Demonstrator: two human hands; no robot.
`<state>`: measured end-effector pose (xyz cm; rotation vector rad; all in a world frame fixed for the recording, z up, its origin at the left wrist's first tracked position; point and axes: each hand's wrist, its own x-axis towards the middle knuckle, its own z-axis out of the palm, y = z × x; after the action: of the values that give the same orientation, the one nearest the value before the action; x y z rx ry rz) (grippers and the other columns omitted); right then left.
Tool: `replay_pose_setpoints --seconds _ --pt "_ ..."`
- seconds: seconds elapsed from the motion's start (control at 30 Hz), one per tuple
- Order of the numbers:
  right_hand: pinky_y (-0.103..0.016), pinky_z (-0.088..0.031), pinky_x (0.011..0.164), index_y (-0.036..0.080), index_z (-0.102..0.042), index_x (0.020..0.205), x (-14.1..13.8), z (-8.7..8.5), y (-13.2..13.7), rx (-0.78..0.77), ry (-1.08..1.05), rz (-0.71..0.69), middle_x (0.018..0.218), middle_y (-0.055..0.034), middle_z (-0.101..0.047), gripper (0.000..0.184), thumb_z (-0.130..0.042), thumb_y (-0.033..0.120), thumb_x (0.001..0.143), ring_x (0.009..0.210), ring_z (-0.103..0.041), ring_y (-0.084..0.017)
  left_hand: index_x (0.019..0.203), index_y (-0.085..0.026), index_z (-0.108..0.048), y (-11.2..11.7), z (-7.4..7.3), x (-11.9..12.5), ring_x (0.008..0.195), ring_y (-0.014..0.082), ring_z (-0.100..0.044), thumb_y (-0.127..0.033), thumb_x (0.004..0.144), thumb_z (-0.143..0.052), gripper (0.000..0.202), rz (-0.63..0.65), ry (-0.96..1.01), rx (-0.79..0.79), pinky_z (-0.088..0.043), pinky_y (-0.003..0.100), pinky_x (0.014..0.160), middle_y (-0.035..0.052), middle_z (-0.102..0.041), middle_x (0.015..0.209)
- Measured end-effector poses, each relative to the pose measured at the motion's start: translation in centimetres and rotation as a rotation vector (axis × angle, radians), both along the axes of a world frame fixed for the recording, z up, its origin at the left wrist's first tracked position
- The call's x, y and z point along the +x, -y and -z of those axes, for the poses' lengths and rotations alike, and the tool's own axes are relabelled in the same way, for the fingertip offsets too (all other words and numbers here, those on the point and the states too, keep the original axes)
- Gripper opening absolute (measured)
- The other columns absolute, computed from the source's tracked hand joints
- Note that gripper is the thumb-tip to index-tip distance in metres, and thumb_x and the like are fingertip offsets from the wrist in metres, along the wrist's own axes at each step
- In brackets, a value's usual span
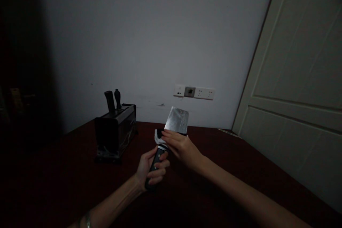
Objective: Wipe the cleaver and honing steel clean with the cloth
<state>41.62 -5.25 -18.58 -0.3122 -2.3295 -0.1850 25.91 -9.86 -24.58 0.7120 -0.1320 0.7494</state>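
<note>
Head view: left hand clenches a cleaver by its handle, blade slanting away rightward beneath right hand, whose hold is hidden.

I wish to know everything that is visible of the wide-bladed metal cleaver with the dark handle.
The wide-bladed metal cleaver has a broad, grey, smudged blade and a dark, riveted handle. Held above the dark red tabletop, it slants, its blade farthest from the person. The left hand grips the handle; the right hand lies across the lower blade, with a black-and-white cloth-like piece beside its fingers.
</note>
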Motion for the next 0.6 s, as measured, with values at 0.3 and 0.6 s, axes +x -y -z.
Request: replay_pose_setpoints --seconds 0.3,0.6 --pt "-0.042 -0.045 0.095 0.016 -0.058 0.112 1.4 -1.8 -2.0 -0.028 -0.055 0.03 0.12 -0.0135 -0.057 0.029 -0.045 0.018 0.086 0.116 -0.049 -0.02 0.073 -0.014 -0.042 0.4 -0.5 0.2 0.026 0.0011 -0.013 -0.039 0.09 -0.026 0.034 0.014 -0.007 -0.023 -0.02 0.013 0.023 -0.0069 -0.032 0.052" --pt "-0.042 -0.042 0.097 0.016 -0.057 0.114 0.3 0.1 1.4 -0.087 0.004 -0.013 0.123 -0.012 -0.055 0.033 -0.048 0.028 0.085 0.12 -0.044 -0.021 0.074 -0.014 -0.042 -0.2 0.2 0.0 0.026 0.0011 -0.015 -0.039 0.089 -0.031 0.031 0.008 -0.001 -0.012 -0.02 0.013 0.023 -0.0068 -0.034 0.054"
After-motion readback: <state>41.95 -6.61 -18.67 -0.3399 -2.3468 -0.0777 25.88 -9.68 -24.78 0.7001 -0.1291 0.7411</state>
